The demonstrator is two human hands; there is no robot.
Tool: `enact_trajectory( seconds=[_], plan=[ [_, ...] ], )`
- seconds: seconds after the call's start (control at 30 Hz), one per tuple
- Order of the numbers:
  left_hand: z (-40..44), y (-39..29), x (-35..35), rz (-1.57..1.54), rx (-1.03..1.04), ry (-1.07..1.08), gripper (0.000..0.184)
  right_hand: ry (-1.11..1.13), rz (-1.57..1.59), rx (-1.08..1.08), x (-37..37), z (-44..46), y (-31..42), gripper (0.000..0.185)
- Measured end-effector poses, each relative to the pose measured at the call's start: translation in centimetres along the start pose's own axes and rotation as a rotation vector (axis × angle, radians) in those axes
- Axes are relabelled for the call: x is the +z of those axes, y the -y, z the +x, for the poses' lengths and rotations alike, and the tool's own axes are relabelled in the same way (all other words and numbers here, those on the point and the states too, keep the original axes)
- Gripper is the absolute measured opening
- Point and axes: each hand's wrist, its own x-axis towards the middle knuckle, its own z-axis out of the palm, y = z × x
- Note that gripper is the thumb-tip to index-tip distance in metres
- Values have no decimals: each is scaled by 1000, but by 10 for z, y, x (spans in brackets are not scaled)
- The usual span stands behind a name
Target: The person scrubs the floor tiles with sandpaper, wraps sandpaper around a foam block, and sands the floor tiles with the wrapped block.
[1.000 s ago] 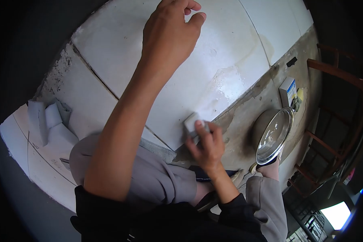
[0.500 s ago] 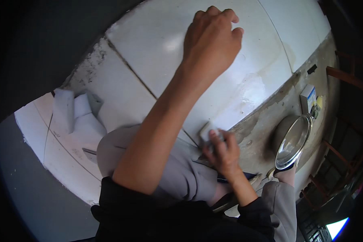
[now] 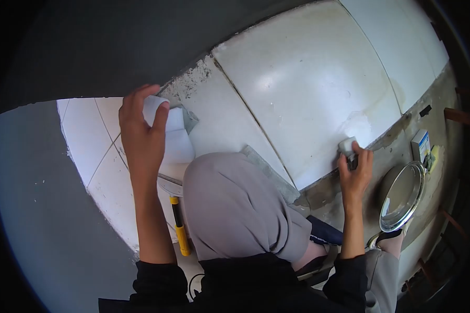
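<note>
My left hand (image 3: 145, 117) is at the white folded sheets on the left, its thumb and fingers closed around the upper folded white sheet (image 3: 155, 106). Another white sheet (image 3: 177, 143) with a grey piece lies against it on the tile. Low on the large white tile (image 3: 303, 94), my right hand (image 3: 356, 167) pinches a small whitish block (image 3: 347, 146) near the tile's edge. The block's underside and exact kind are hidden.
A metal basin (image 3: 403, 195) stands on the wet floor at right, with a blue-and-white box (image 3: 421, 146) and a yellow sponge (image 3: 433, 156) behind it. A yellow-and-black handle (image 3: 179, 225) lies left of my knee. A grey strip (image 3: 271, 175) sits beyond the knee.
My left hand has moved from above the large tile to the folded white sheets and closed on one. My right hand has slid the block along the tile's edge, rightward. The view has shifted.
</note>
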Motion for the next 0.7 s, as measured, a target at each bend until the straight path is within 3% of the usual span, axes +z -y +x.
enact_trajectory(
  seconds=[0.07,0.2,0.33,0.4,0.5,0.53,0.6,0.63,0.67,0.7],
  plan=[
    [-11,29,0,124,-69,30,56,-77,2,52,6,1,3,45],
    [-21,75,23,120,-32,92,68,303,91,-288,10,-66,50,52],
    [-14,83,26,81,-177,95,55,82,-1,-133,6,-26,13,51],
    [-15,55,17,61,-266,-19,51,-36,-40,-19,7,-10,-1,51],
    [-12,-23,8,-325,-298,-232,57,100,33,-69,9,-46,31,54],
    [-9,-52,10,-550,-233,-173,54,230,74,-164,6,-64,43,57],
    [5,-104,20,-1002,-54,18,45,283,124,-333,9,-77,45,59],
    [15,-124,27,-1231,-59,168,37,266,77,-308,7,-70,37,59],
    [27,-140,39,-1206,34,295,55,250,31,-282,4,-54,26,58],
    [29,-161,48,-1267,36,303,55,158,-17,-235,4,-37,15,57]
  ],
)
